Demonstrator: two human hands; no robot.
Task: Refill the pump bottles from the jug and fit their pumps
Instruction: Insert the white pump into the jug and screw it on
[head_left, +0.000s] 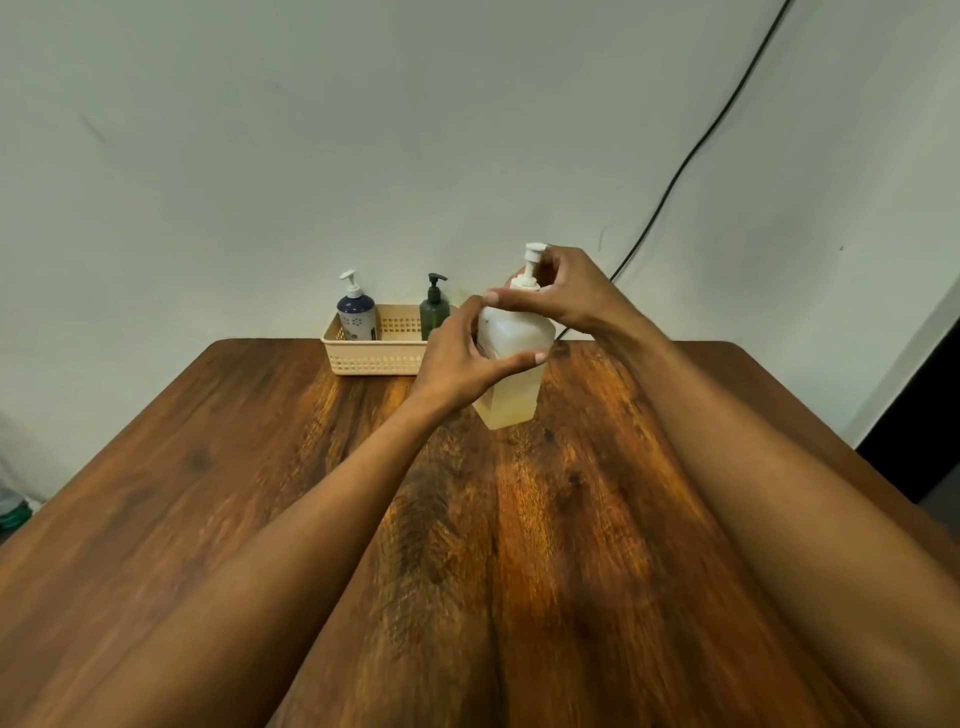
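Forearms reach over the wooden table (260, 467) to the item. Jug (514, 358): translucent white plastic, squarish, pale yellow liquid low inside, white pump (532, 260) on top; stands just right of the beige basket (374, 358). Left hand (457, 358) wraps its body; right hand (566, 296) pinches the pump collar. Likely light, slightly squashy, possibly slick; best held mid-body. Two pump bottles stand in the basket.

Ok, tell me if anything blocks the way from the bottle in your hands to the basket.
Nothing visible does. The white bottle, gripped by the left hand with the right hand at its pump, is just right of the basket. The middle of the basket, between the blue bottle and the green bottle, looks free.
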